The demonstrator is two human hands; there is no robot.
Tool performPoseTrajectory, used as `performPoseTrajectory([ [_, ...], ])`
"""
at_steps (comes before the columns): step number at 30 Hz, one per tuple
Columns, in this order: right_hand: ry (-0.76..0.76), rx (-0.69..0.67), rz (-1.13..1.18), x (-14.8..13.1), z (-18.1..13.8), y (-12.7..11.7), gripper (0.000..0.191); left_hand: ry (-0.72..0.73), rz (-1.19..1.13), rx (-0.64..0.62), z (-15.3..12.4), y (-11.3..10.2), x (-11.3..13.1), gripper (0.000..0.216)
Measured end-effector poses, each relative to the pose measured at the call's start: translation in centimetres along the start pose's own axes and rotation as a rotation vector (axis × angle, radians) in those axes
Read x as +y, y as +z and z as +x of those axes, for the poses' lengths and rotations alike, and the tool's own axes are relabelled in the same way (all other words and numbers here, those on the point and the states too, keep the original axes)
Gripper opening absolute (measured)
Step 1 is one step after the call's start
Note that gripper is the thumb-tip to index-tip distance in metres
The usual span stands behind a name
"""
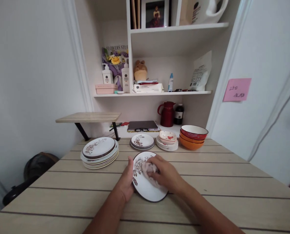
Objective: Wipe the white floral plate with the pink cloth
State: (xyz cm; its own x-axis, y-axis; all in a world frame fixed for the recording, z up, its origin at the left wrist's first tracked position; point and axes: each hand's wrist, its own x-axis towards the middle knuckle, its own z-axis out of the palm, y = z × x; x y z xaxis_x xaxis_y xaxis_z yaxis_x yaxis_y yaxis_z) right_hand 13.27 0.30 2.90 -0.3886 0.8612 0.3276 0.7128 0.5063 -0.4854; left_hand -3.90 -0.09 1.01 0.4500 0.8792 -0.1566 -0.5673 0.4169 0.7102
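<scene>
My left hand (126, 182) grips the left rim of a white plate (147, 190) with a dark edge and a brown floral print, holding it tilted up off the wooden table (220, 182). My right hand (166, 175) is closed on a crumpled pale cloth (148, 169) and presses it against the plate's face.
Behind lie a large stack of floral plates (99, 152), a smaller stack (142, 141), small saucers with a pink dish (167, 140) and nested red and orange bowls (193, 136). A low wooden riser (88, 117), a red jug (167, 113) and laden shelves stand at the back.
</scene>
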Motion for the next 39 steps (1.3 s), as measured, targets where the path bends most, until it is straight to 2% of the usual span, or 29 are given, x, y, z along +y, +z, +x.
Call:
performPoseTrajectory([
  [3, 0.143, 0.123, -0.097, 2.6, 0.3, -1.1, 0.033, -0.013, 0.038, 0.03, 0.0, 0.0, -0.1, 0.079],
  [6, 0.229, 0.197, -0.173, 3.4, 0.3, -1.3, 0.031, -0.009, 0.051, 0.04, 0.0, -0.1, -0.1, 0.081],
  [10, 0.172, 0.171, -0.185, 1.8, 0.6, -0.2, 0.039, -0.054, 0.055, -0.001, 0.0, -0.1, 0.0, 0.084],
  [14, 0.105, 0.19, -0.114, -1.0, 1.2, 0.9, 0.041, -0.003, 0.051, -0.023, 0.1, -0.1, -0.3, 0.078],
  [16, -0.005, 0.185, -0.057, -2.4, 1.3, 1.4, 0.04, 0.024, 0.063, -0.01, 0.1, -0.2, -0.4, 0.077],
  [19, -0.236, 0.077, 0.005, -3.8, 0.9, 1.6, 0.038, 0.042, 0.031, -0.01, 0.0, -0.3, -0.3, 0.08],
  [21, -0.319, -0.04, 0.055, -3.9, 0.3, 1.2, 0.036, 0.028, -0.005, -0.017, 0.0, -0.3, -0.1, 0.083],
  [26, -0.35, -0.469, 0.243, -1.3, -1.0, -1.5, 0.036, 0.019, 0.007, 0.056, 0.3, -0.7, 0.1, 0.078],
  [28, -0.279, -0.552, 0.25, 0.2, -1.1, -2.6, 0.037, 0.033, 0.044, 0.079, 0.4, -0.9, 0.0, 0.072],
  [30, -0.171, -0.485, 0.203, 1.3, -1.0, -3.1, 0.038, 0.075, 0.08, 0.068, 0.5, -0.9, -0.2, 0.065],
  [34, 0.011, -0.141, 0.026, 2.3, -0.3, -2.4, 0.046, 0.149, 0.125, 0.02, 0.2, -0.5, -0.2, 0.057],
  [37, 0.112, 0.093, -0.119, 2.5, 0.3, -1.6, 0.055, 0.134, 0.157, 0.045, -0.1, -0.1, -0.1, 0.058],
  [39, 0.177, 0.236, -0.198, 2.5, 0.5, -1.5, 0.053, 0.123, 0.179, 0.044, -0.3, 0.1, -0.1, 0.058],
])
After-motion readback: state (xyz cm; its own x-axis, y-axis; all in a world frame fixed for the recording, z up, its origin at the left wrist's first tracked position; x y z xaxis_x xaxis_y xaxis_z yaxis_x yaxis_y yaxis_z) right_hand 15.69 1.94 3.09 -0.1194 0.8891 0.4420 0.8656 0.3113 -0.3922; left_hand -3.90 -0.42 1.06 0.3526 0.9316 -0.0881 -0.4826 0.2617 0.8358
